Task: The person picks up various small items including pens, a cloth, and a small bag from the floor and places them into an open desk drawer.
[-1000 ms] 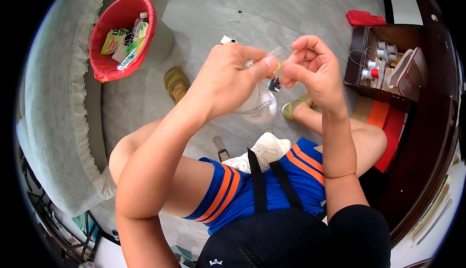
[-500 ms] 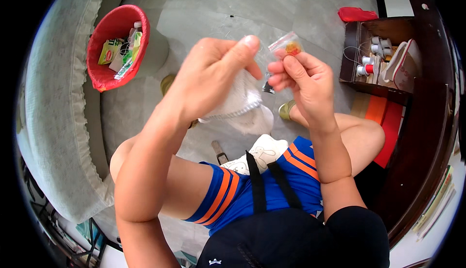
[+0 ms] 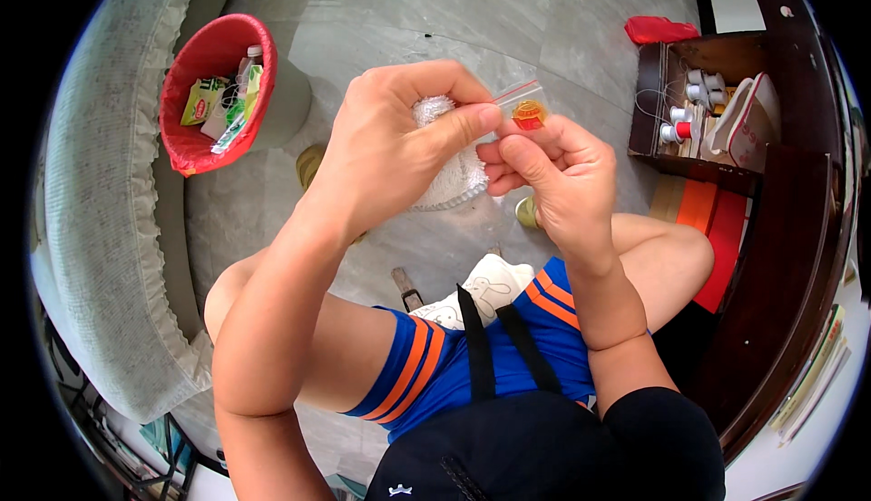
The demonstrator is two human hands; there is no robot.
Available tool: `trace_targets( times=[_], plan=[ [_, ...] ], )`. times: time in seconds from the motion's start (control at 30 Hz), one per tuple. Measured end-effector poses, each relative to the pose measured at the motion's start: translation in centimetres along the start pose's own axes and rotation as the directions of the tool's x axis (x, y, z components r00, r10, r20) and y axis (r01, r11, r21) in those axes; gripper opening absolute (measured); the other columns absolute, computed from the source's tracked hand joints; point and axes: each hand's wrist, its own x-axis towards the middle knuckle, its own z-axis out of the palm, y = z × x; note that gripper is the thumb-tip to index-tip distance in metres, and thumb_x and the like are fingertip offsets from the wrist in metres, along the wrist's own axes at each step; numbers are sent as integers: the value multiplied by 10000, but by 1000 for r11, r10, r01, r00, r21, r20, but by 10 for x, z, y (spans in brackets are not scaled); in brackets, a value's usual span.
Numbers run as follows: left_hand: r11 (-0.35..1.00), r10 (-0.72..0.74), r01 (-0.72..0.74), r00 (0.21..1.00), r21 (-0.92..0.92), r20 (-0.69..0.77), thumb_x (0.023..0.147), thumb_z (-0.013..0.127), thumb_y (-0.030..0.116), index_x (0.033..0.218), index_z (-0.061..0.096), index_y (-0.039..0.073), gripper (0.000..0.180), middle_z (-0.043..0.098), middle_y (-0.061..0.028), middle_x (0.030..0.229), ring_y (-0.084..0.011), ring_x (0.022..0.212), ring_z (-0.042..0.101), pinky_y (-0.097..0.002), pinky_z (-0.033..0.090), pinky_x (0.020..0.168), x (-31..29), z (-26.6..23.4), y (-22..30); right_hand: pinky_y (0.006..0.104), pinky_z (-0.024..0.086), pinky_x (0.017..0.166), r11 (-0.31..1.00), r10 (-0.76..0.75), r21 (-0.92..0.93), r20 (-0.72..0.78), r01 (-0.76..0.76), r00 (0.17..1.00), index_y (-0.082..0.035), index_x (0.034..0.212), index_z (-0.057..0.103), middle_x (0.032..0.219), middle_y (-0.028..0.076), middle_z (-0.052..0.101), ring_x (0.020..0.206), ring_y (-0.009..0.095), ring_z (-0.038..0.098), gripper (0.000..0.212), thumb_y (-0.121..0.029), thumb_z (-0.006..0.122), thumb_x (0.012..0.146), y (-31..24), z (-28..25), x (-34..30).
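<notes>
A small clear zip bag (image 3: 517, 94) with a red line along its top is between my hands. Inside it shows a small orange and red piece (image 3: 528, 116). My left hand (image 3: 399, 138) is closed, thumb and forefinger pinched at the bag's left edge. The right hand (image 3: 572, 170) grips the bag's lower part between thumb and fingers. A white fluffy cloth (image 3: 458, 177) hangs beneath my left hand and is partly hidden by it; which fingers hold it cannot be seen.
A bin with a red liner (image 3: 172, 142) holds wrappers and a bottle at left, beside a cloth-covered couch (image 3: 100, 183). At right an open box (image 3: 649, 102) holds thread spools (image 3: 680, 122). A red packet (image 3: 660, 29) lies behind it. A white printed cloth (image 3: 490, 285) lies between my legs.
My left hand has come to the bag's edge and pinched it. The bag has shifted slightly left and down with my right hand. The white cloth has swung up and is more bunched.
</notes>
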Motion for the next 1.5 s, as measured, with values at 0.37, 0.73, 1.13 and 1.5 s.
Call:
trace_targets(
  times=[0.37,0.73,1.13,1.5],
  plan=[
    [994,-47,52,998,-101,48,793,657,169,797,656,-9,178,616,-30,689,-75,656,514,-238,411,599,-1,-1,1,233,438,513,998,-57,9,-77,58,995,25,1095,531,605,57,576,524,126,547,258,-155,530,911,16,-39,1],
    [959,-14,59,986,-276,164,810,627,160,820,639,-7,168,645,-46,741,-88,714,554,-245,441,650,-3,6,6,198,424,550,980,-160,-115,38,163,986,5,837,651,691,19,605,616,58,526,201,-194,636,858,-16,-1,21],
    [870,-312,236,943,-434,-113,826,622,157,843,665,0,164,632,-27,713,-70,691,540,-233,439,633,32,-34,-44,236,520,530,958,223,-243,292,-153,930,64,987,606,740,86,607,631,135,602,243,-151,512,923,-13,18,124],
    [872,-357,140,838,-470,-413,838,634,130,764,655,-14,164,612,-22,649,-63,615,534,-208,413,567,56,-93,22,291,546,712,858,-172,-469,122,210,977,47,918,620,927,160,652,869,221,649,95,19,607,828,-97,85,158]
  ],
)
